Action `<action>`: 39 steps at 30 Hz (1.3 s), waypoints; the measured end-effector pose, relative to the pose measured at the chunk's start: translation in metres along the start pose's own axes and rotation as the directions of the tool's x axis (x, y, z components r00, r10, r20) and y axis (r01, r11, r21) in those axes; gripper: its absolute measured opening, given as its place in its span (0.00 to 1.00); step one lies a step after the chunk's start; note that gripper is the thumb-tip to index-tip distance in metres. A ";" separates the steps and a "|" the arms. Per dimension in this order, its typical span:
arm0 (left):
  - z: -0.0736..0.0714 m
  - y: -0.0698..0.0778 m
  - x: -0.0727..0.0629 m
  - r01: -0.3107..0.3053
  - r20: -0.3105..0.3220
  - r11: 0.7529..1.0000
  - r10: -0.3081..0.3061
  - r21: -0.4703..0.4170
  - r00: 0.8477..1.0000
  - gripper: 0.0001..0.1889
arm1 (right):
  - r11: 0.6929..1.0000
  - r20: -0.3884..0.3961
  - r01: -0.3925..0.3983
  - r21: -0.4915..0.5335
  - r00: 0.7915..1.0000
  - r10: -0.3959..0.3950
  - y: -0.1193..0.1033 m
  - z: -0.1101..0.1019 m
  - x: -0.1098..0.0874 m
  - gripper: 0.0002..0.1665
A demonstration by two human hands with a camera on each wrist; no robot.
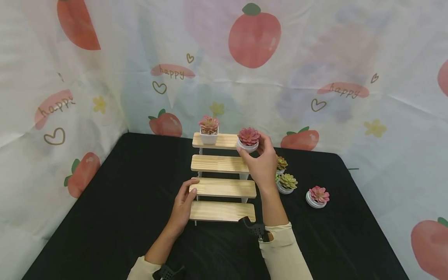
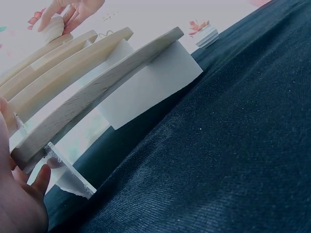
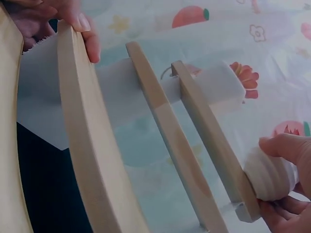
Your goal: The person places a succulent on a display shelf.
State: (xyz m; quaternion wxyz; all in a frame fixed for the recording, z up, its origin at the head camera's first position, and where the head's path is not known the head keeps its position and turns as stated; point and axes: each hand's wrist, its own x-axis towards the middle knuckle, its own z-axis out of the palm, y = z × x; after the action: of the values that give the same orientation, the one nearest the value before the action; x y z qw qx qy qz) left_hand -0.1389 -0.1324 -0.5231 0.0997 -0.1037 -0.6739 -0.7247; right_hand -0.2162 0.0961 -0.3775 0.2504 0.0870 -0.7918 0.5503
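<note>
A four-tier wooden shelf stand [image 1: 223, 187] with white side supports stands upright on the black cloth. At its left side, my left hand [image 1: 182, 204] grips the end of the second board from the bottom. My right hand [image 1: 263, 165] pinches the white round pot [image 3: 272, 174] of a dark pink succulent [image 1: 249, 136] between thumb and fingers. The pot is at the right end of the top board; whether its weight rests there I cannot tell. On that board's left part sits a pink succulent in a square white pot [image 1: 209, 137].
Right of the stand, a yellow-green potted succulent [image 1: 287, 182] and an orange-green one [image 1: 281, 163] stand close together, partly behind my right arm. Farther right, a pink potted succulent [image 1: 317, 196] leans on the black cloth [image 1: 350, 233]. A printed curtain [image 1: 217, 35] hangs behind.
</note>
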 end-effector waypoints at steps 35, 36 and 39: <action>0.000 -0.001 -0.001 0.006 -0.008 1.000 -0.006 0.015 1.000 0.15 | 0.978 0.272 -0.157 -0.139 0.943 0.190 -0.012 -0.015 0.030 0.45; 0.000 0.000 -0.001 0.004 -0.008 1.000 -0.004 0.016 1.000 0.15 | 0.977 0.274 -0.161 -0.139 0.942 0.194 -0.012 -0.015 0.030 0.45; 0.000 -0.001 0.000 0.000 -0.009 1.000 0.000 0.021 1.000 0.15 | 0.975 0.278 -0.170 -0.143 0.939 0.204 -0.013 -0.014 0.031 0.45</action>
State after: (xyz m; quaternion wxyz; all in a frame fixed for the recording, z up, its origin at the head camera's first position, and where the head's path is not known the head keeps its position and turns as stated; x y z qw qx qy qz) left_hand -0.1386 -0.1328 -0.5238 0.1040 -0.0992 -0.6811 -0.7180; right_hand -0.2334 0.1086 -0.3481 0.0822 0.0767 -0.8555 0.5055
